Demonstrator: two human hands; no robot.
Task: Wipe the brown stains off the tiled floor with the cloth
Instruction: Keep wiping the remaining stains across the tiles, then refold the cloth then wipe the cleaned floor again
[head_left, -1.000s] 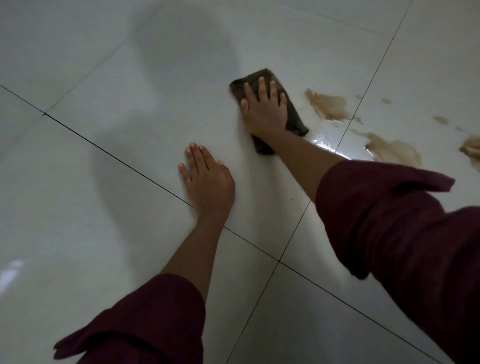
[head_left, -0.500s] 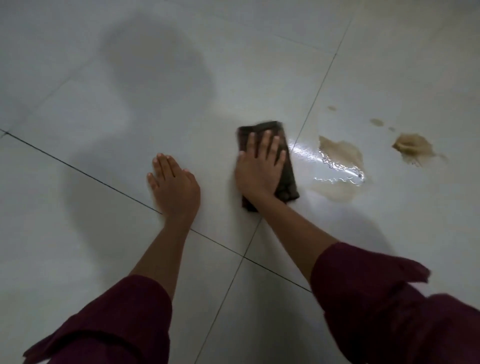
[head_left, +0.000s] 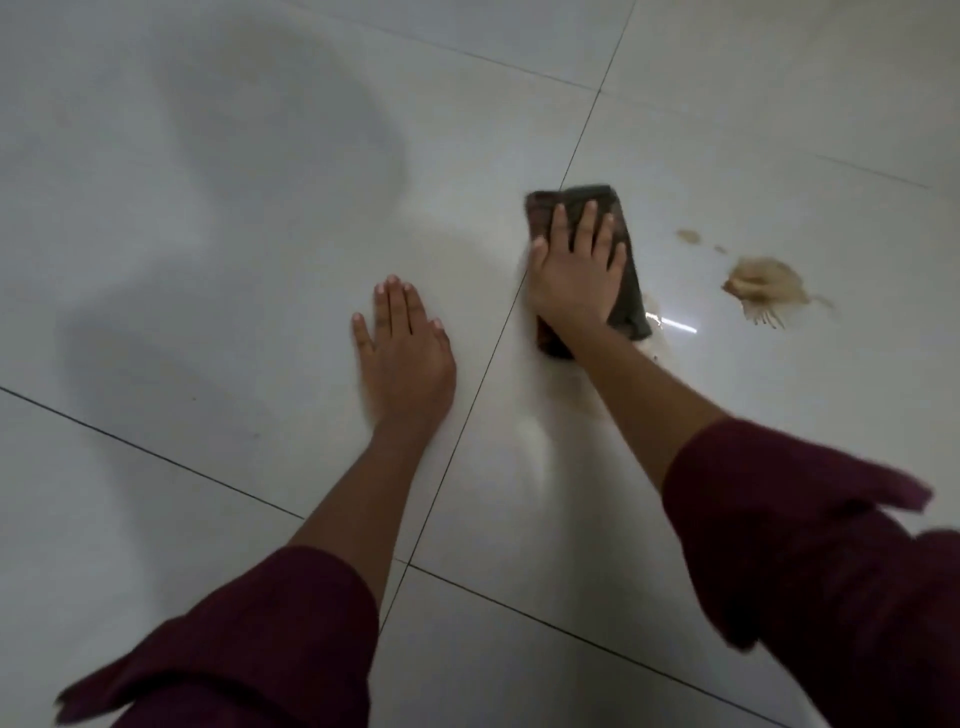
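The right hand (head_left: 574, 278) lies flat on the cloth (head_left: 621, 249), fingers straight and a little spread, palm pressing it to the floor (head_left: 208, 208). Nothing curls round the fabric; it is held down by pressure alone. The cloth is dark and folded (its edges show beyond the fingertips and along the hand's right side), and it sits just right of a grout line (head_left: 519, 306) that runs past the thumb. The right forearm reaches forward from a maroon sleeve (head_left: 810, 561) pushed up above the wrist.

The left hand (head_left: 402, 345) rests palm-down on the bare tile, near the right hand and slightly closer to the person, fingers straight and together, holding nothing. Its arm is extended too, with a matching sleeve (head_left: 249, 649).

To the right of the cloth, apart from it, lies a brown stain (head_left: 763, 286) with streaked edges, and two small spots (head_left: 688, 237) beyond it. A wet sheen (head_left: 670, 325) glints just beside the cloth's near right corner.
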